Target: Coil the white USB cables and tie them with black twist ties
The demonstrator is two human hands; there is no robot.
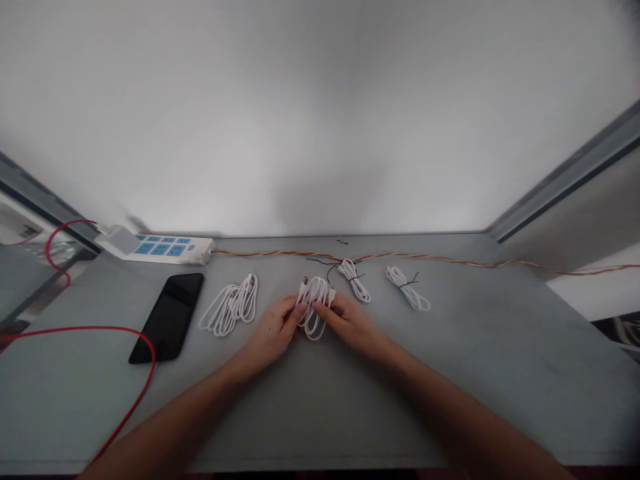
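A coiled white cable [314, 303] is held between my two hands near the middle of the table. My left hand [279, 323] pinches its left side, and my right hand [350, 321] grips the right side, close to a plug end. Left of my hands lies a loosely looped white cable [233, 308]. Beyond my right hand rests a white cable bundle [354, 280] with a dark tie round it. Another tied white cable bundle [407, 289] lies farther right.
A black phone [170, 317] lies at the left, with a red cable [145, 337] beside and below it. Behind stands a white power strip [167, 248] with blue sockets. Its twisted red-yellow wire [425, 256] runs right along the grey table [500, 347], before a white wall.
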